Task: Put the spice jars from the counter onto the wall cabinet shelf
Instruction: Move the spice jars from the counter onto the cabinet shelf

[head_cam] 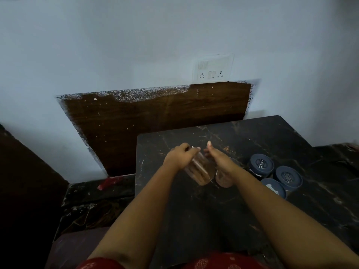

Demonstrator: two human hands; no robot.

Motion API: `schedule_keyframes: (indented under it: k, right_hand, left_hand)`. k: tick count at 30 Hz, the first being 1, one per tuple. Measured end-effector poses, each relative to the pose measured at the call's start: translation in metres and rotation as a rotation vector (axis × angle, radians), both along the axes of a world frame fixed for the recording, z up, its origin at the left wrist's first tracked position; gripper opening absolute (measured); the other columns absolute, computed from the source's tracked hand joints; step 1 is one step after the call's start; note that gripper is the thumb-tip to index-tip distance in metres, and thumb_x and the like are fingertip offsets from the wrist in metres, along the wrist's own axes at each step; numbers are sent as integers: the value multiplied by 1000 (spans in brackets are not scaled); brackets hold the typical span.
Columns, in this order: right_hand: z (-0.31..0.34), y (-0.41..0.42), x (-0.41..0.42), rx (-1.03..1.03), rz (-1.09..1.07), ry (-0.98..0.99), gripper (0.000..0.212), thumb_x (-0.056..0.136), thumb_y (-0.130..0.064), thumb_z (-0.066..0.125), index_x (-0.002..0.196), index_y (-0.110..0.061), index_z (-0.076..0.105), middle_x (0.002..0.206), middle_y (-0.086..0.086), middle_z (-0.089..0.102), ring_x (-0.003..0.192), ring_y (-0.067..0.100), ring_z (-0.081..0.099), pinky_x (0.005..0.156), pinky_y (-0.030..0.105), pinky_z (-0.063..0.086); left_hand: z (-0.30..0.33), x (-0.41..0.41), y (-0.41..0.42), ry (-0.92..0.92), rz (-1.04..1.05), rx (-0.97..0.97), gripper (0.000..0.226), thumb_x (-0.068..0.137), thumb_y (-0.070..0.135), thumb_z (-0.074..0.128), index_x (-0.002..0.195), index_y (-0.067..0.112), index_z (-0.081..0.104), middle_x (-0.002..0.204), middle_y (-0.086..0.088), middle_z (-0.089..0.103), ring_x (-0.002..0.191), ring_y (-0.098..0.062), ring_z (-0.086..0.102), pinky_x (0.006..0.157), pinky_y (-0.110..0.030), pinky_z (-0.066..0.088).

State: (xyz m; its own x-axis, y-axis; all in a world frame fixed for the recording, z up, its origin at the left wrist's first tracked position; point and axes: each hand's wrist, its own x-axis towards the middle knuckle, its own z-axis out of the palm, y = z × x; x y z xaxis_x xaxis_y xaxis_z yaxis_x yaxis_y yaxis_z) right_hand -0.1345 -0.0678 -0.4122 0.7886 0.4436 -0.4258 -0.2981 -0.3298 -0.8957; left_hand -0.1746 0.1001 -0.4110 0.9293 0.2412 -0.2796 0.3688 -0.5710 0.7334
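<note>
My left hand (179, 156) grips a clear spice jar (200, 172) with brown sticks inside, tilted over the black marble counter (194, 210). My right hand (218, 159) is curled over the top of a second clear jar (223, 180) with brownish contents, thumb raised. The two jars are close together. Three jars with dark blue lids stand to the right on the counter: one at the back (261, 164), one at the right (288, 176), one nearest me (274, 188). The wall cabinet shelf is out of view.
A brown wooden panel (155, 121) and a white switch and socket plate (212, 68) are on the wall behind the counter. A lower dark ledge at the left holds a red scrap (108, 182). A dark surface (23, 191) rises at far left.
</note>
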Motion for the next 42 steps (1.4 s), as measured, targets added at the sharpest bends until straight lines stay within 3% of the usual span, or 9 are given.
schedule_keyframes:
  k: [4,7,10,13,15,18,29,33,42]
  right_hand:
    - [9,-5,0,81,30,67,69,83,-77,33,113,-24,67,107,6,73,99,22,70,87,42,55]
    - [15,-11,1,89,123,35,58,83,-66,51,122,-23,60,117,8,68,103,24,68,91,44,54]
    - [13,-13,7,-26,235,-53,77,67,-42,83,132,-28,45,127,4,56,110,24,62,94,46,53]
    - [12,-14,11,121,159,21,85,55,-34,89,129,-31,47,130,7,54,115,29,58,96,52,51]
    - [14,-13,11,362,97,153,77,65,-31,81,133,-28,45,132,14,53,118,34,56,97,52,49]
    - [19,-7,8,428,41,129,71,74,-33,73,137,-21,43,130,16,56,118,33,57,94,47,52]
    - [25,10,13,399,-102,43,84,70,-51,79,136,-15,40,126,15,60,113,30,63,95,51,51]
    - [32,3,10,490,-99,46,47,89,-44,57,126,-17,58,121,14,66,112,29,63,97,47,48]
    - [47,-14,21,364,-295,-34,39,99,-39,35,101,-16,67,98,12,72,100,27,66,94,45,49]
  left_hand:
    - [13,7,-8,-5,8,-54,51,83,67,47,113,27,60,107,-1,60,97,-20,57,91,-45,49]
    - [18,10,-7,17,44,-107,61,79,70,48,116,23,61,109,-5,62,97,-23,60,89,-45,51]
    - [31,11,-6,108,121,-313,68,84,72,45,114,12,60,91,-8,68,76,-19,65,63,-29,51]
    - [39,11,0,37,120,-521,68,84,78,39,92,13,59,62,1,57,48,-10,46,45,-22,30]
    - [37,9,2,-45,94,-701,59,84,72,47,95,16,62,78,0,61,63,-11,54,55,-24,39]
    - [26,6,-8,-90,33,-930,60,78,47,68,129,21,52,125,-9,59,114,-27,58,94,-46,49]
    - [30,17,-24,-188,86,-1222,60,78,38,69,129,10,57,120,-17,64,113,-33,61,98,-49,48]
    - [29,17,-15,-112,71,-1512,67,87,52,50,139,10,50,143,-21,49,131,-37,47,112,-56,30]
    - [40,29,-51,-66,92,-1165,63,77,60,63,122,16,60,116,-15,70,110,-30,66,97,-49,50]
